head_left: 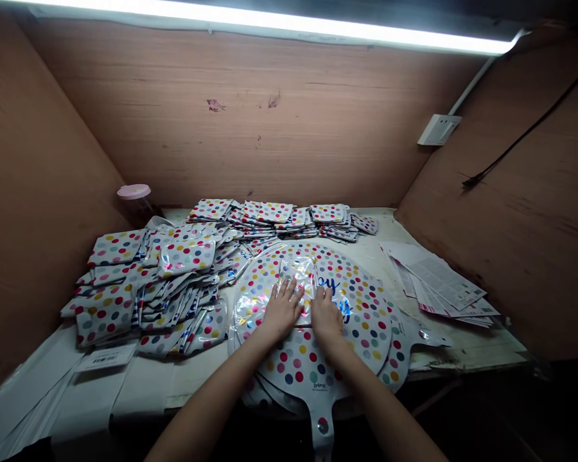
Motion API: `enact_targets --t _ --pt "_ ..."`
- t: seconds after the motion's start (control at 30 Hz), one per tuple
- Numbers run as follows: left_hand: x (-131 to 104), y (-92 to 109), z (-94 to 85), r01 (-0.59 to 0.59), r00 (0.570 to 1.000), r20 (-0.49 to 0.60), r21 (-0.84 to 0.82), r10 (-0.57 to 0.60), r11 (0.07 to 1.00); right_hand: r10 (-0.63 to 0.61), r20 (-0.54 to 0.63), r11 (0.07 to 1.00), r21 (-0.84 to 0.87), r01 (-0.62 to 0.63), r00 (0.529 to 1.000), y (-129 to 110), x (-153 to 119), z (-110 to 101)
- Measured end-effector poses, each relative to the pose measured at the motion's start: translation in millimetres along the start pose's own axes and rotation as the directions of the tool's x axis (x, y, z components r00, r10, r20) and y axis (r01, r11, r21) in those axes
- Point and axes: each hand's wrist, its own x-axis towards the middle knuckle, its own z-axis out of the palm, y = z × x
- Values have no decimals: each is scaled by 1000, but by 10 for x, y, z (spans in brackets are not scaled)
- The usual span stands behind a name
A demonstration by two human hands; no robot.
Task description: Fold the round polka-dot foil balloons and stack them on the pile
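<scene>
A folded polka-dot foil balloon (298, 268) lies on top of several flat round foil balloons (293, 359) with coloured dots and blue lettering. My left hand (283, 309) rests flat on the folded balloon's left side, fingers outstretched. Along the folded balloon's right edge, my right hand (327, 321) is closed, with its fingers curled down and its thumb side against the edge; the fingertips are partly hidden. The flat balloons' tail (322, 427) hangs towards me over the table's front edge, and another tail (428, 337) points right.
Heaps of folded dotted balloons (110, 308) cover the left, with more folded stacks (270, 215) at the back. Printed paper sheets (443, 285) lie right. A pink-lidded container (133, 192) stands back left. White card strips (38, 372) lie front left. Wooden panels (250, 128) enclose the table.
</scene>
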Motion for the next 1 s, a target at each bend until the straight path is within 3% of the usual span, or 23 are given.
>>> enact_targets --t 0.07,0.13,0.17,0.3,0.37,0.47,0.57,0.7,0.77,0.8,0.83,0.9,0.97,1.0 --pt "31 -75 33 -22 998 60 -37 24 999 -262 -28 962 -84 259 965 101 -135 -26" --pt "66 -123 4 -48 992 113 -63 55 997 -535 -11 831 -185 524 845 223 -233 -11" --pt "82 -142 -37 -66 987 144 -77 77 995 -614 4 768 -229 599 789 280 -252 7" --pt "44 -261 -283 -236 915 288 -189 284 953 -736 -50 660 -274 699 675 476 -195 54" --pt "-103 -338 -359 -345 874 266 -251 407 904 -790 -148 613 -205 763 595 596 -218 45" --pt "-473 -376 -316 -381 896 122 -284 428 880 -822 -260 543 -85 836 507 799 -439 31" --pt "-836 -283 -176 -356 930 -18 -284 367 890 -855 -203 478 43 877 477 932 -736 32" --pt "-1031 -143 -109 -344 939 -136 -396 316 851 -864 -99 462 232 856 494 956 -869 -28" --pt "-1015 -123 -144 -270 962 -101 -494 254 826 -854 -62 454 397 798 517 941 -792 -72" --pt "-989 -118 -171 -199 979 -63 -534 196 822 -832 -51 462 488 741 553 929 -728 -86" --pt "-951 -112 -200 -110 993 -19 -562 120 820 -787 -44 488 564 666 615 912 -652 -91" --pt "-841 -74 -258 88 996 61 -576 -65 813 -608 -26 593 650 475 794 862 -477 -77" --pt "-682 -2 -302 306 952 135 -493 -276 815 -364 3 702 659 272 931 790 -293 -46" --pt "-589 42 -317 401 916 161 -425 -368 811 -253 19 743 645 182 967 750 -208 -34"
